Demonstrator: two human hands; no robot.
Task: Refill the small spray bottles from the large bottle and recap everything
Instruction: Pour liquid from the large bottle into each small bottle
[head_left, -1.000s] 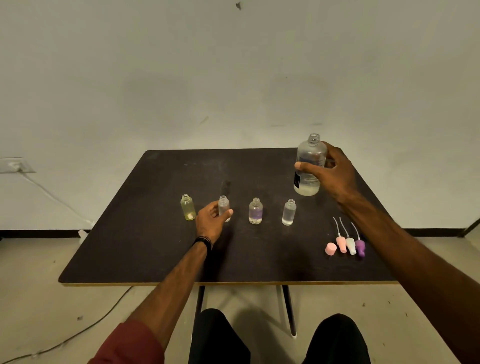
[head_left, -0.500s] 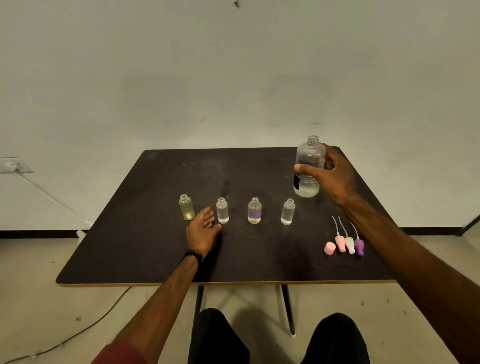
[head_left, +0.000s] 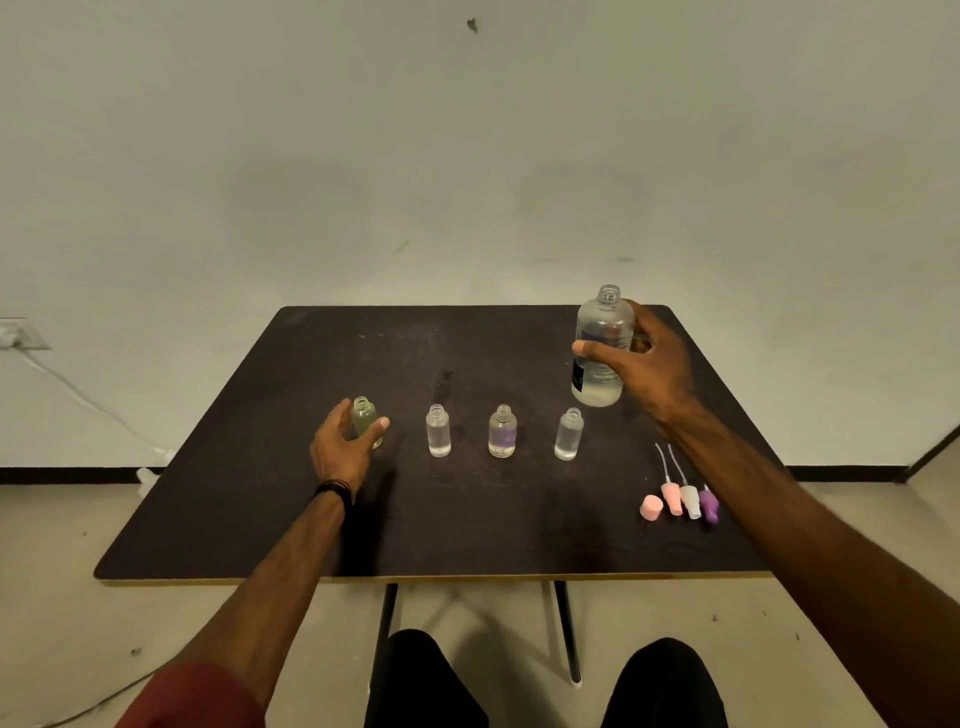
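Dark table (head_left: 291, 519) fills the middle of the frame; pale wall across the upper half, floor along the bottom.

Right hand (head_left: 644, 366), right of centre: fingers and thumb curled round the large bottle (head_left: 602, 338), thumb across its near side, fingers behind. Bottle upright, uncapped, clear liquid in its lower part, a dark label on its left side. Whether its base touches the table or sits just above it cannot be told.

Left hand (head_left: 345, 447), left of centre: thumb and fingers curved round the yellowish small bottle (head_left: 364, 418), thumb tip on the bottle's right, fingers on its left. Contact looks likely, but how firm the hold is cannot be told. A dark band sits on the wrist.

Small bottles stand upright and uncapped in a row across the middle of the frame, well apart from each other: yellowish one at far left, then a clear bottle (head_left: 439, 431), a purple-tinted bottle (head_left: 502, 432), and a second clear bottle (head_left: 568, 435) just below and left of the large bottle.

Lower right of the table, just left of the right forearm: a pink cap (head_left: 651, 507) and three spray tops lying side by side (dip tubes pointing toward the upper left) — pink spray top (head_left: 671, 496), white spray top (head_left: 691, 500), purple spray top (head_left: 708, 505), the last partly hidden by the arm.
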